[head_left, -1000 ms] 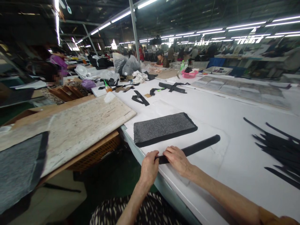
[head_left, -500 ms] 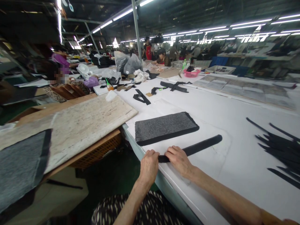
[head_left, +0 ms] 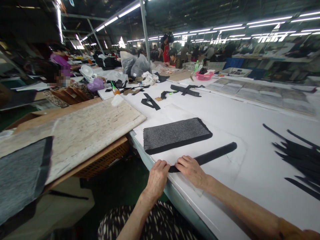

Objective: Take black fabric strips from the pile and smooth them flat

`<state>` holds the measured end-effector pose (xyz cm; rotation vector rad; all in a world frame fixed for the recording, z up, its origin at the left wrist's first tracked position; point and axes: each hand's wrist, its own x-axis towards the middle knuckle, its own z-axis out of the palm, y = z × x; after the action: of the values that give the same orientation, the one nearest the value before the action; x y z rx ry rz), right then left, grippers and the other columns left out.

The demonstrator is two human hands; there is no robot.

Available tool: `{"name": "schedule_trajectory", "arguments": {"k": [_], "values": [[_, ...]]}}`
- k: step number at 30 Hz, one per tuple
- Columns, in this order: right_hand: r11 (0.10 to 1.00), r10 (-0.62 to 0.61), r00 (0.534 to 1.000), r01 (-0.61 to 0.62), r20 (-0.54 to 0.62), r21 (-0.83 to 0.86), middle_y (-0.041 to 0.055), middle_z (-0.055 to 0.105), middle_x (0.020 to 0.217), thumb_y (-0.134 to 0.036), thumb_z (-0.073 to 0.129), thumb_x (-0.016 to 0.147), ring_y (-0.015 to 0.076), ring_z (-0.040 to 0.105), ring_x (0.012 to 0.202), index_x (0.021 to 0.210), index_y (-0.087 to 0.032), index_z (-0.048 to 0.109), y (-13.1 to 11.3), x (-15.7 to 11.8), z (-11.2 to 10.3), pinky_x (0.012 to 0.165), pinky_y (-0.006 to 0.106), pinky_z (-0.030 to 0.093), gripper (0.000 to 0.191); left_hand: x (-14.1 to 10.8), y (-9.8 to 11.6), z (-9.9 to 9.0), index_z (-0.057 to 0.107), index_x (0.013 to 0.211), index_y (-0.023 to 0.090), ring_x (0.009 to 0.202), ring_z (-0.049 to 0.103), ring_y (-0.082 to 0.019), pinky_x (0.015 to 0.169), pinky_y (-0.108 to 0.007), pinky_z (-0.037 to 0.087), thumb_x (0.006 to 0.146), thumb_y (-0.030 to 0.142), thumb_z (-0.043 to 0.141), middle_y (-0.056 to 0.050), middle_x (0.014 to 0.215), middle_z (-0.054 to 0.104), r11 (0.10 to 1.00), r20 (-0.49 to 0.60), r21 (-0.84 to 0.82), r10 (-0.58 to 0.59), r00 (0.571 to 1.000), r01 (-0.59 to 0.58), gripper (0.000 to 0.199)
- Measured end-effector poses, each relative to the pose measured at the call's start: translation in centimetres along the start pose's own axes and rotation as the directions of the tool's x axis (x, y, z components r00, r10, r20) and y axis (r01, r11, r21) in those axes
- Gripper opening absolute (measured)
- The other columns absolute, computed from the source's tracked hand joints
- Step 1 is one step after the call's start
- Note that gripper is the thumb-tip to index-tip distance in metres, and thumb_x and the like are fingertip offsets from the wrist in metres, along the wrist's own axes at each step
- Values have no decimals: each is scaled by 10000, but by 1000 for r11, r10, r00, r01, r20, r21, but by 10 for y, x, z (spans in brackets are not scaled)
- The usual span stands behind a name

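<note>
A long black strip (head_left: pixel 215 153) lies slanting on the white table near its edge. My left hand (head_left: pixel 158 176) pinches its near end at the table edge, fingers curled closed. Close beside it, my right hand (head_left: pixel 191 170) has its fingers bent and pressed together on the strip, a short length of black showing between the hands. Beyond the strip lies a grey woven panel (head_left: pixel 176 134) with black edging along its front and right sides.
Black strips (head_left: pixel 297 160) are piled at the right. A worn board (head_left: pixel 95 130) bears a grey, black-edged piece (head_left: pixel 22 173) at left. Farther back are black scraps (head_left: pixel 186 90), a glue bottle (head_left: pixel 115 88), a pink basket (head_left: pixel 204 76) and several people.
Both hands stay almost in place on the strip, with only slight finger movement. The view has shifted a little, and a person in a red apron in the background has moved.
</note>
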<state>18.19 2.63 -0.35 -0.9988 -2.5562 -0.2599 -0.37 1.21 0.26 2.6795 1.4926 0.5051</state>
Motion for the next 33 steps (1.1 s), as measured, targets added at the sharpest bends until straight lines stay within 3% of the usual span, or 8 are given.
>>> {"name": "schedule_trajectory", "arguments": {"k": [7,12,33], "values": [[996,-70,997,72,37,-48,26,542,782,-86,547,845,168,459,731,808,-146,591,2,-2,0,658,306,355,82,-1,-1,-1,583,797,157,773,504,-195,705,-316,481,855,64,465,-30,807,578,998,24,20,58,998,-58,161],[992,-108,992,111,64,-58,22,548,815,-81,505,868,169,457,755,841,-151,587,5,-3,-2,731,326,374,111,-1,0,-2,581,814,148,781,500,-202,721,-326,485,851,65,473,-39,815,574,996,38,44,70,997,-71,142],[985,-134,978,149,157,-87,43,553,879,-77,484,875,175,479,791,904,-147,579,5,-7,-7,681,317,393,121,-5,6,-7,574,889,132,787,488,-201,721,-327,483,850,38,440,-56,847,563,981,62,138,126,990,-133,168]]}}
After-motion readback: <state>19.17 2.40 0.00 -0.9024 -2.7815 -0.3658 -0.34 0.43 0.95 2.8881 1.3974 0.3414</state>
